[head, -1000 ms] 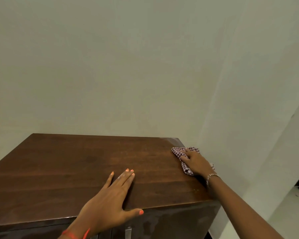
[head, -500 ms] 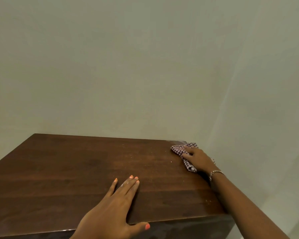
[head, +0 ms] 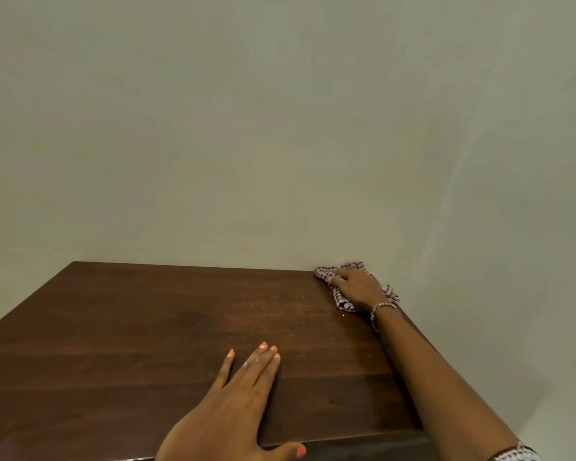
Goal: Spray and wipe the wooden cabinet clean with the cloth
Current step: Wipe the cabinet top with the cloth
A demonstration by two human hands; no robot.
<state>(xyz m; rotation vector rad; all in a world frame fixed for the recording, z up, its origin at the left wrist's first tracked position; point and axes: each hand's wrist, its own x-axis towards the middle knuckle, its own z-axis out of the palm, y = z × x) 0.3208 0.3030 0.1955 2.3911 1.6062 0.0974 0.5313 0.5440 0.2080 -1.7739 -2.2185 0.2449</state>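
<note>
The dark wooden cabinet top [head: 147, 327] fills the lower half of the view, with fine dust specks near its middle and back. A red-and-white checked cloth [head: 341, 302] lies crumpled at the top's far right corner, against the wall. My right hand [head: 358, 287] presses down on the cloth, fingers curled over it. My left hand [head: 236, 407] rests flat on the wood near the front edge, fingers spread and holding nothing. No spray bottle is in view.
A plain pale wall [head: 280, 128] stands right behind the cabinet and turns a corner at the right [head: 496, 227], close to the cloth. The cabinet's front edge [head: 363, 439] runs along the bottom of the view.
My right hand has pushed the cloth farther back along the right edge into the far corner. The view has tilted up, so the cabinet front has dropped out of sight. My left hand stays flat.
</note>
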